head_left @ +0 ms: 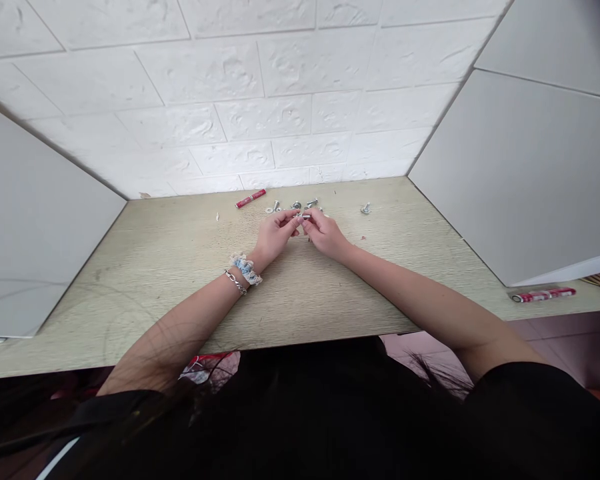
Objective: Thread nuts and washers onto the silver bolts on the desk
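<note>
Both hands meet above the middle of the table, fingertips close together. My left hand [276,235] is closed in a pinch at a small silver metal piece, with a bracelet and a pale blue scrunchie on its wrist. Opposite it, my right hand [325,235] pinches the bolt [306,216], whose shank shows between thumb and forefinger. Just behind the fingers lie loose silver bolts [313,202], a washer [269,210] and other small hardware, partly hidden by the hands.
A red tube [251,199] lies behind and left of my hands. Another bolt [366,209] rests to the right. A second red tube [544,295] is near the right front edge. White brick wall and grey side panels enclose the table [180,267].
</note>
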Available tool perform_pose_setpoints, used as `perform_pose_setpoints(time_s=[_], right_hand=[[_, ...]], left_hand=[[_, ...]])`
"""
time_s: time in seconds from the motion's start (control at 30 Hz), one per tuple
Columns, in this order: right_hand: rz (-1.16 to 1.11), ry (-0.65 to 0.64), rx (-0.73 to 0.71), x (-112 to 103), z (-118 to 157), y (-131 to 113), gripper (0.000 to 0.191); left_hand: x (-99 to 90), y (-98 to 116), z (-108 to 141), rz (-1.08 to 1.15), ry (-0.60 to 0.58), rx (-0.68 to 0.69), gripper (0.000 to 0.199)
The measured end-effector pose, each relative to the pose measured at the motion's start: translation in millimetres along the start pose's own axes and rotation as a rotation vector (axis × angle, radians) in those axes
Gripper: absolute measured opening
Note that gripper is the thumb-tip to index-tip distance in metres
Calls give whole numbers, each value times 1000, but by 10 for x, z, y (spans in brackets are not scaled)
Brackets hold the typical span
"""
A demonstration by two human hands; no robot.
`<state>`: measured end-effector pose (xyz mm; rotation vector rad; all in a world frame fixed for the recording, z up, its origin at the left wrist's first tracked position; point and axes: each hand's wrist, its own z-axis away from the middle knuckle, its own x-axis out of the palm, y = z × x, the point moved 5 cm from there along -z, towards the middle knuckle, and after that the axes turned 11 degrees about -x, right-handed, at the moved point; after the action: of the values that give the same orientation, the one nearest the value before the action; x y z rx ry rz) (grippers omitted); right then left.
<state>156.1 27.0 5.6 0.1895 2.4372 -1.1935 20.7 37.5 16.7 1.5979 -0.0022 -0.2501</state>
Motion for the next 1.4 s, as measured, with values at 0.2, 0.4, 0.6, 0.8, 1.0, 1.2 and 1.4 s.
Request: perform_pose_setpoints(time_s=[0.2, 0.4, 0.6, 0.8, 1.0, 1.2, 1.4], right_hand=[[44, 22, -26, -11, 19, -27, 23], [50, 20, -26, -26, 2, -22, 25], [26, -16, 3, -26, -4, -30, 26], [91, -45, 87, 21, -8, -1, 18], [242, -116, -74, -4, 15, -176, 32], [258, -602, -307, 43, 421, -601, 88], [477, -689, -390, -46, 812, -684, 57]], left_hand=[[15, 19, 3, -16, -40, 42, 37], [23, 30, 9, -50, -45, 56, 35], [16, 16, 2, -97, -39, 51, 29], [63, -44, -52, -134, -75, 37, 19], [9, -5, -39, -276, 51, 134, 13], [-76, 14, 0, -159, 112, 116, 24], [9, 5, 0, -258, 40, 95, 24]])
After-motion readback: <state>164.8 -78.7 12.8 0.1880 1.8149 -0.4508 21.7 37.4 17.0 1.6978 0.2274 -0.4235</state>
